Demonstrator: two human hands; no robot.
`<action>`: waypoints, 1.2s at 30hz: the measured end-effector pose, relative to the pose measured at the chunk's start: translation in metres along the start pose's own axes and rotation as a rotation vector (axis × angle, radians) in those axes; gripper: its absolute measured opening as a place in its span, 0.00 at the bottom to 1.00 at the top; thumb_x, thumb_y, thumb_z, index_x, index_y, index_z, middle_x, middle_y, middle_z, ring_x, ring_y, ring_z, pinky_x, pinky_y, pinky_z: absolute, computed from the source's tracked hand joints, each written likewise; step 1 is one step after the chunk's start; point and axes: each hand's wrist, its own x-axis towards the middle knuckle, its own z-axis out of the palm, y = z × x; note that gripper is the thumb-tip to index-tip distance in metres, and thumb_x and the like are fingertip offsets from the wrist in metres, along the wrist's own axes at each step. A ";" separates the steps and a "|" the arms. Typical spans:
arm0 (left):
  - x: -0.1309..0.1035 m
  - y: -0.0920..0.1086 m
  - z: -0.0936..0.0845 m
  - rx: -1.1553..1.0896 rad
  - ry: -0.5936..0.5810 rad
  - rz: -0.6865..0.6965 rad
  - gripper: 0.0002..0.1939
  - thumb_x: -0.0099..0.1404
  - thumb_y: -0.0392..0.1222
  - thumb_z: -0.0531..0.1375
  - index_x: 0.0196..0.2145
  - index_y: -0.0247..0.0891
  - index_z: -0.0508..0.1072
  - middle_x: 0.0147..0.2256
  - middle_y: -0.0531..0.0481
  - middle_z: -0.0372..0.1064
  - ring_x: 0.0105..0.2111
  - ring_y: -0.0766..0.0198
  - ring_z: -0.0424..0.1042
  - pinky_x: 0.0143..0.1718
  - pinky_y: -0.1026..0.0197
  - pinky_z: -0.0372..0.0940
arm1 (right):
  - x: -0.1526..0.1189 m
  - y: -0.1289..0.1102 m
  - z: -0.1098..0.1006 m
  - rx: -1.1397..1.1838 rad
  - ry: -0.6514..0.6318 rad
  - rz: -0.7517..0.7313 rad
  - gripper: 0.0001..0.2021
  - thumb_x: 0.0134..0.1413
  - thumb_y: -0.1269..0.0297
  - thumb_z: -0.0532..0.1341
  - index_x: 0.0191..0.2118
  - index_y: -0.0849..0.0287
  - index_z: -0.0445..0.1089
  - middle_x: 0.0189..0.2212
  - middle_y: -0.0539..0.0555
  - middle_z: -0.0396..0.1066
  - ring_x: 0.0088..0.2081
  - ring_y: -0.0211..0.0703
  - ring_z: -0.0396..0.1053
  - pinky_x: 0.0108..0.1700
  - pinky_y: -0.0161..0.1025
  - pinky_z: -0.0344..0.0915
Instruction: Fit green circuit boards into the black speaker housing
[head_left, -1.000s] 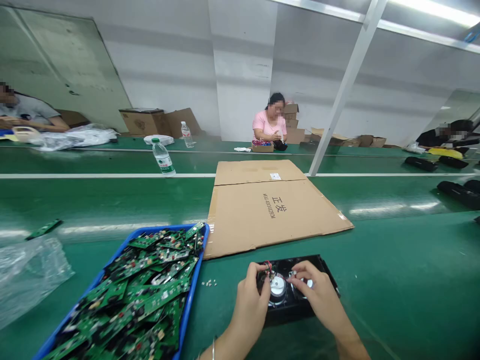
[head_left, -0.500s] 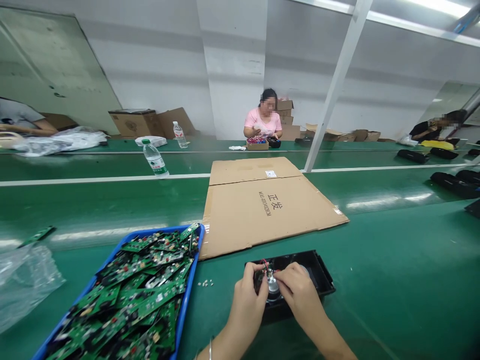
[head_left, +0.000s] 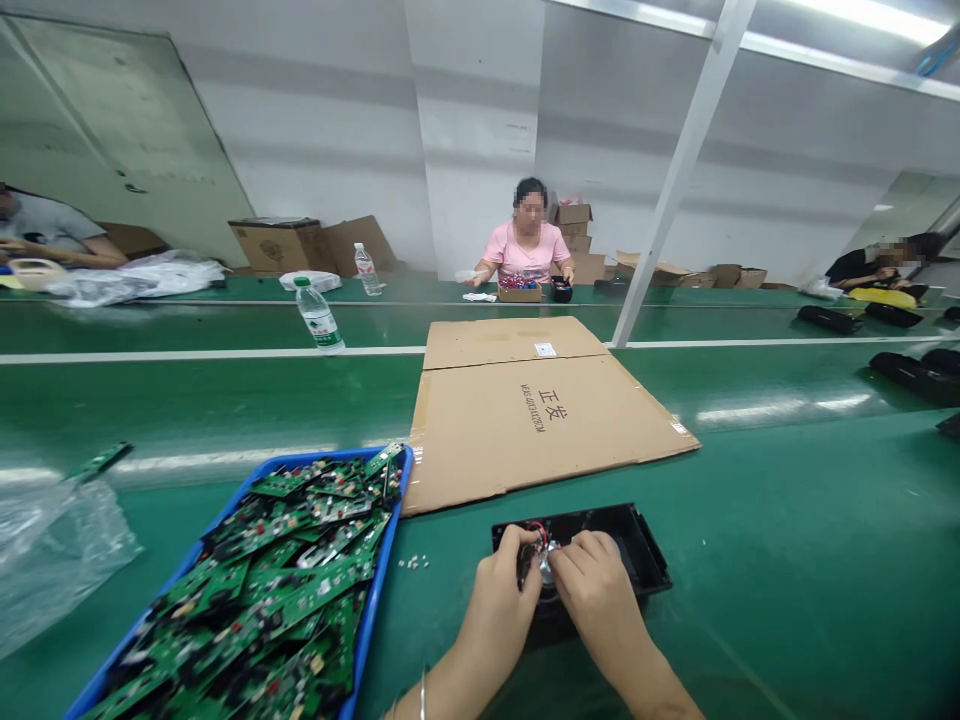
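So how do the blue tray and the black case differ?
The blue tray looks larger than the black case. The tray is heaped with circuit boards; the case has red wire inside. No hand touches the tray, while the left hand and right hand are both at the case. Both are open on top.

The left hand (head_left: 501,592) was raised from its wrist, thumb and index finger bent toward each other in a near pinch. The right hand (head_left: 598,585), back upward, curled its fingers inward just beside the left fingertips. Both forearms converged from below the fingers.
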 end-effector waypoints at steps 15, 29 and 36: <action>-0.002 -0.001 0.000 -0.059 -0.063 0.061 0.09 0.69 0.38 0.51 0.42 0.42 0.70 0.42 0.42 0.83 0.42 0.55 0.82 0.43 0.57 0.74 | -0.012 0.001 0.009 0.032 0.120 0.189 0.15 0.75 0.65 0.54 0.32 0.56 0.67 0.24 0.49 0.68 0.29 0.42 0.65 0.47 0.48 0.67; -0.005 -0.003 0.000 0.068 -0.135 0.153 0.14 0.69 0.35 0.47 0.43 0.41 0.71 0.39 0.43 0.83 0.35 0.55 0.82 0.38 0.57 0.73 | -0.001 0.014 -0.002 0.310 -0.078 0.027 0.13 0.74 0.70 0.47 0.54 0.59 0.66 0.43 0.58 0.75 0.39 0.48 0.72 0.39 0.43 0.71; -0.004 -0.006 -0.001 0.076 -0.112 0.189 0.17 0.66 0.30 0.49 0.44 0.42 0.73 0.38 0.47 0.84 0.36 0.57 0.83 0.37 0.61 0.73 | -0.004 0.006 0.004 0.264 -0.007 0.062 0.13 0.70 0.74 0.48 0.52 0.60 0.67 0.40 0.57 0.75 0.37 0.47 0.70 0.39 0.43 0.67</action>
